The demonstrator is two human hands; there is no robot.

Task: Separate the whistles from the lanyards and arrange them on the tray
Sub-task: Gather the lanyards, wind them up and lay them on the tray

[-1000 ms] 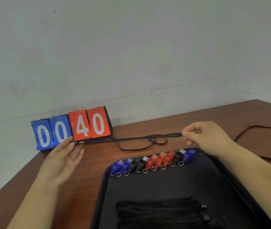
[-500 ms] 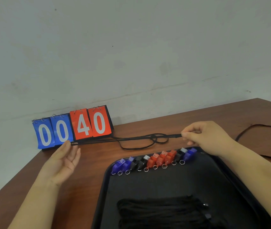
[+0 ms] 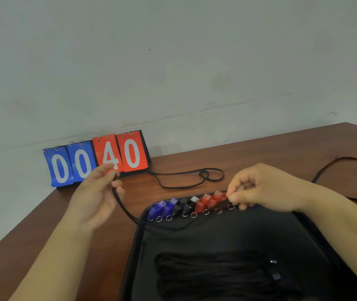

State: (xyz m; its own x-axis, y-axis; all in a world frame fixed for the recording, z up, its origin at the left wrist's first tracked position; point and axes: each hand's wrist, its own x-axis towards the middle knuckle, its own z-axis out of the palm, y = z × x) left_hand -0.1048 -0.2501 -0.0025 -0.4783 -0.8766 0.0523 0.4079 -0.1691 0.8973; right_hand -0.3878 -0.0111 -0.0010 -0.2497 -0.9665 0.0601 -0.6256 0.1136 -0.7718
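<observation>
A row of several whistles lies along the far edge of the black tray (image 3: 134, 246): blue whistles (image 3: 160, 208), black whistles (image 3: 184, 205) and red whistles (image 3: 209, 200), each with a small metal ring. A black lanyard (image 3: 123, 205) sags between my hands, over the tray's far left corner. My left hand (image 3: 96, 196) pinches one end in front of the scoreboard. At the right end of the whistle row, the fingertips of my right hand (image 3: 266, 187) pinch the other end and hide the last whistles. A pile of black lanyards (image 3: 212, 276) fills the tray's near part.
A flip scoreboard (image 3: 96, 158) reading 00 and 40 stands at the table's back left, against the wall. One loose lanyard (image 3: 195, 178) lies looped on the wooden table behind the tray; another lanyard (image 3: 334, 165) trails off at the right. The table edge runs diagonally at the left.
The lanyard was stretched taut between my hands. Both hands have moved inward, the right one down to the whistle row, and the cord now hangs slack over the tray corner.
</observation>
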